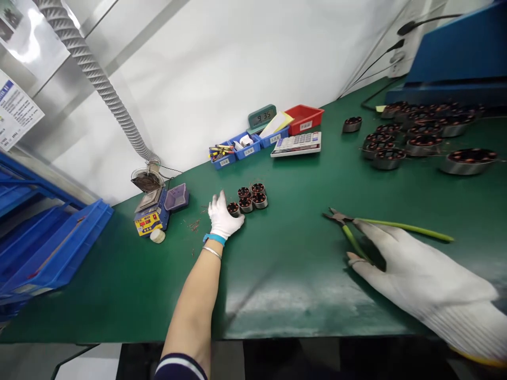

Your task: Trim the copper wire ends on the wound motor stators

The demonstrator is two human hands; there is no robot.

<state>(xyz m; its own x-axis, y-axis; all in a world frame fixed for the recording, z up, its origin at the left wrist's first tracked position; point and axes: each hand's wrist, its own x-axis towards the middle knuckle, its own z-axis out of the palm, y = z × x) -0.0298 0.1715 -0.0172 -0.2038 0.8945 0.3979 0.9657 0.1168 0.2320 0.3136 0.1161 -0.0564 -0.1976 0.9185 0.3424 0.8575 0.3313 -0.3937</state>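
Note:
My left hand [222, 217], in a white glove, has its thumb and fingers around a small motor stator [233, 209] with copper windings and a metal rim. That stator is at the left end of a tight cluster of several similar stators [246, 204] standing on the green table. In my white-gloved right hand [407, 264] is a pair of side-cutting pliers [347, 220] with green handles. The handles are spread and the jaws point left, just over the table. My right palm side is hidden.
Many stators [423, 145] stand at the back right by a blue machine [459, 58]. A calculator [297, 144], red tray [304, 119], blue bins [247, 148] and clock [262, 116] line the wall. A soldering pot [150, 214], purple tray [176, 197] and wire scraps [194, 226] are left.

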